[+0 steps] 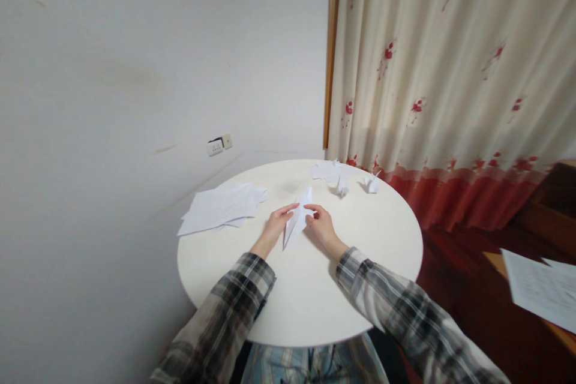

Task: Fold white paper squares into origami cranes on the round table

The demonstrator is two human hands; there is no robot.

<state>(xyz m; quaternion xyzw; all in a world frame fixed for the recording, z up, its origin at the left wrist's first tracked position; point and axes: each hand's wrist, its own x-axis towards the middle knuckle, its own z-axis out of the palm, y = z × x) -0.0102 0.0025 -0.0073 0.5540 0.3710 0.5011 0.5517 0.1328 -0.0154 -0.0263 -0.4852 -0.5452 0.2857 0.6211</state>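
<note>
A long, narrow piece of folded white paper (294, 229) with pointed ends lies slanted on the round white table (310, 306). On its left side my left hand (275, 227) grips the edge, thumb and fingers close together. My right hand (323, 225) pinches the opposite side with curled fingers. The fingertips of both hands nearly meet over the middle of the paper. Exactly how the layers are folded is too small to make out.
A stack of white paper sheets (222, 207) lies at the table's left. Toward the back right are small folded paper figures (371, 183) and more loose paper (324, 171). A wall socket (215, 147), a flowered curtain (432, 72) and printed sheets (537, 288) surround the table.
</note>
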